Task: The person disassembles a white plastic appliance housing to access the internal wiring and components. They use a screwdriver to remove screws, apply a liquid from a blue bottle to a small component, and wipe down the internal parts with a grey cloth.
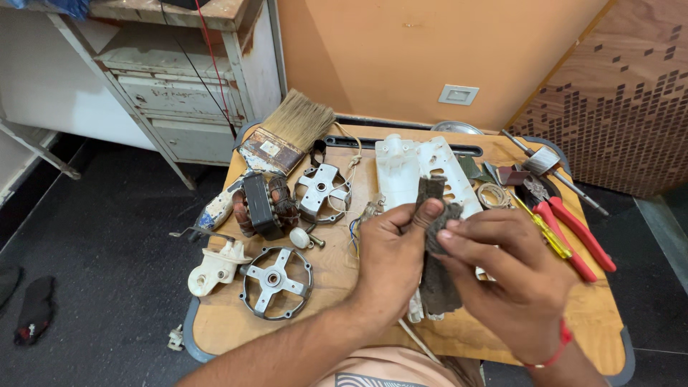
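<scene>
Both forearms come in from the bottom edge, meeting over the middle of the wooden desk [322, 315]. Left hand [390, 261]: palm toward the right, thumb up, grip pinched on the upper part of one dark grey cloth strip [433, 279]. Right hand [512, 276]: back of hand toward camera, red thread at the wrist, fingers [466, 233] curled in, grip also closed on the cloth from the other side. Cloth hangs vertical between the two hands, above the desk, in front of one white plastic housing [423, 168] that lies flat behind it. Count on the desk: two round metal end brackets, one near [276, 281], one farther back [322, 190]; one motor stator with copper windings [261, 204]; one wide paintbrush [276, 147] with a paint-stained handle, bristles pointing away; one small white plastic fitting [215, 266] at the left edge; one white knob [301, 238] just beside the stator. Right side: one pair of red-handled pliers [577, 236], one yellow-handled screwdriver [545, 229] just beside it, one coil of thin wire [493, 195]. One dark sock-like item [34, 309] lies on the floor, well apart from the desk.
</scene>
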